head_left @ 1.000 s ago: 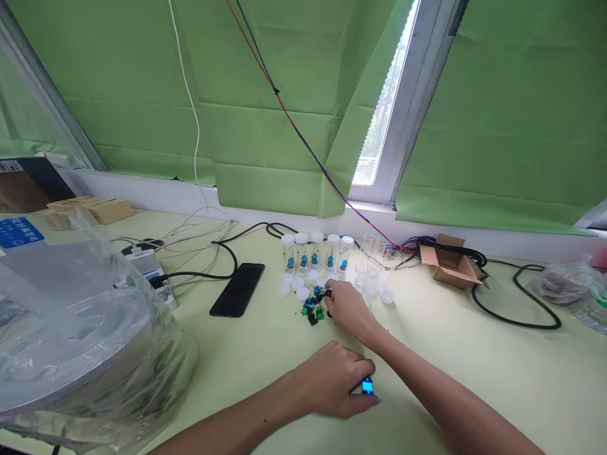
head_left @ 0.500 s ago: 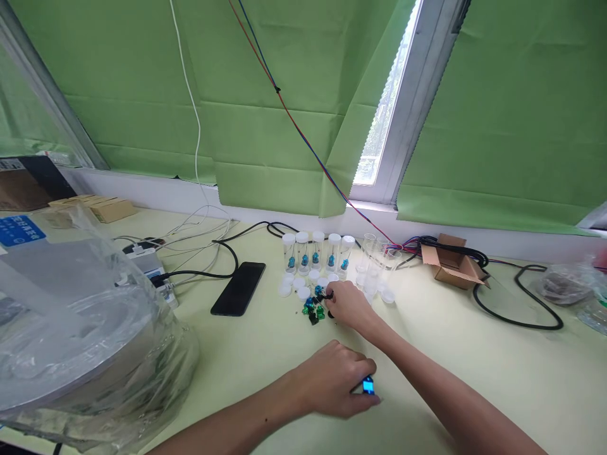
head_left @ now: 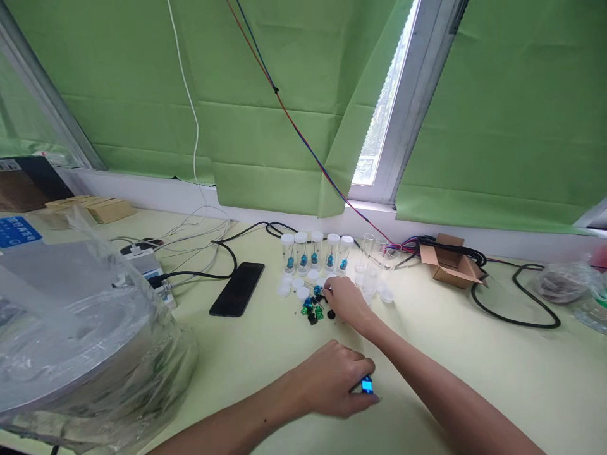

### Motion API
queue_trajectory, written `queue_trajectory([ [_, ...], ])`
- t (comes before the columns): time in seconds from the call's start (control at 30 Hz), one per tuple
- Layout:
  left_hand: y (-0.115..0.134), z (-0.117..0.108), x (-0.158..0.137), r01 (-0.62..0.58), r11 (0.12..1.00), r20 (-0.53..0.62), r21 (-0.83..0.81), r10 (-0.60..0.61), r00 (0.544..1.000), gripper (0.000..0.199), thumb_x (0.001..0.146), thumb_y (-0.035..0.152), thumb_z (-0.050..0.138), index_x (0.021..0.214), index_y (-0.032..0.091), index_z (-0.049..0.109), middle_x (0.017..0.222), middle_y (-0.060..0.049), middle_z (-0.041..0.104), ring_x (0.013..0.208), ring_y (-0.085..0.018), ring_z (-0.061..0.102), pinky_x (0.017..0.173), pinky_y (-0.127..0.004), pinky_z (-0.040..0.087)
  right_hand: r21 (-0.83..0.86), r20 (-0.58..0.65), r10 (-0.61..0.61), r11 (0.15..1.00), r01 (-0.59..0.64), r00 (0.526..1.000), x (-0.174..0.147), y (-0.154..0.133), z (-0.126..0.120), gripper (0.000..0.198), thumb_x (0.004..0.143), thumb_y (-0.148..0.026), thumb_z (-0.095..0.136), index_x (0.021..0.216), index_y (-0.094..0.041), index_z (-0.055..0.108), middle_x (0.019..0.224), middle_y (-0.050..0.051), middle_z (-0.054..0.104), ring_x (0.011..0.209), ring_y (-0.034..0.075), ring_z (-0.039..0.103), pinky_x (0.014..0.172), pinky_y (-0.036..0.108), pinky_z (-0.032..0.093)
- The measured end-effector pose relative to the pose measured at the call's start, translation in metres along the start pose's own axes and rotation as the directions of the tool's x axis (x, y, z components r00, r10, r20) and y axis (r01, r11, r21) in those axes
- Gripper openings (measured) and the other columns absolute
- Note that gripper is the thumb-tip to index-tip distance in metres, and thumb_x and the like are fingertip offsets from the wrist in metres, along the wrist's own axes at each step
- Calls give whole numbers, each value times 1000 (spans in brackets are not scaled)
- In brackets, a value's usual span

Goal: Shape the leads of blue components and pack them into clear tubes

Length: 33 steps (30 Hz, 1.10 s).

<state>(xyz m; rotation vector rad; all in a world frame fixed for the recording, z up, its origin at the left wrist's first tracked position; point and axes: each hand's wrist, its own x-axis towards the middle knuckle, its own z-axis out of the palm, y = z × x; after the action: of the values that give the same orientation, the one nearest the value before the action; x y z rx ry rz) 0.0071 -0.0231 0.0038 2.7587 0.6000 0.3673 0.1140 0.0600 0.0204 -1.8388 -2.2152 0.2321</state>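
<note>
My left hand (head_left: 334,381) rests low over the table, thumb and fingers closed on a small device with a lit blue screen (head_left: 367,385). Farther forward, my right hand (head_left: 348,302) has its fingers pinched together at the right side of a pile of small green, blue and black parts (head_left: 313,309); whatever lies between its fingertips is hidden. A black round piece (head_left: 331,314) lies just below those fingertips. Several capped clear tubes (head_left: 301,253) with blue parts inside stand upright behind the pile. Loose white caps (head_left: 302,293) lie between the tubes and the pile.
Clear uncapped tubes (head_left: 367,249) stand behind my right hand. A black phone (head_left: 237,289) lies left of the caps. A large plastic-wrapped spool (head_left: 95,354) fills the left side. An open cardboard box (head_left: 450,268) and black cables (head_left: 516,321) lie at the right.
My right hand has shifted slightly at the pile, and the black round piece below its fingertips shows more. My left hand keeps its hold on the device.
</note>
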Motion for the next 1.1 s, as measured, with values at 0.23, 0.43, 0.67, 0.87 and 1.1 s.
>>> queue_trajectory([
  [0.23, -1, 2, -1, 6, 1000, -10, 0, -6, 1000, 36, 77, 39, 67, 65, 20, 38, 60, 4, 54, 53, -12, 52, 48, -28, 21, -37, 1, 26, 999, -26, 1000, 7, -2, 3, 21, 89, -15, 51, 84, -16, 71, 82, 11, 70, 81, 25, 66, 57, 27, 37],
  [0.43, -1, 3, -1, 11, 1000, -8, -16, -11, 1000, 36, 76, 37, 67, 65, 20, 38, 59, 4, 55, 54, -13, 53, 48, -27, 20, -59, 16, 47, 997, -46, 999, 12, -5, 3, 15, 84, -13, 54, 83, -16, 69, 84, 11, 69, 79, 24, 66, 54, 26, 38],
  [0.67, -1, 3, -1, 8, 1000, -5, -15, -8, 1000, 37, 77, 38, 67, 65, 20, 37, 60, 3, 56, 53, -13, 54, 48, -27, 20, -103, 24, 41, 994, -38, 999, 14, -8, 3, 15, 83, -8, 54, 86, -14, 67, 84, 12, 69, 74, 23, 67, 52, 25, 37],
  [0.87, -2, 4, -1, 3, 1000, -22, -11, -3, 1000, 36, 76, 38, 67, 65, 20, 37, 59, 4, 54, 53, -12, 52, 48, -27, 22, -150, 11, 20, 989, -19, 1000, 6, -10, -3, 17, 86, -9, 52, 81, -15, 67, 80, 11, 69, 74, 23, 68, 54, 25, 38],
  [1.1, -3, 6, -1, 0, 1000, -30, -17, -1, 1000, 34, 76, 37, 67, 66, 20, 40, 60, 4, 56, 54, -12, 52, 49, -27, 26, -182, -39, 5, 983, -12, 999, -2, -8, -6, 20, 96, -20, 47, 92, -14, 66, 85, 11, 71, 79, 25, 68, 57, 27, 40],
])
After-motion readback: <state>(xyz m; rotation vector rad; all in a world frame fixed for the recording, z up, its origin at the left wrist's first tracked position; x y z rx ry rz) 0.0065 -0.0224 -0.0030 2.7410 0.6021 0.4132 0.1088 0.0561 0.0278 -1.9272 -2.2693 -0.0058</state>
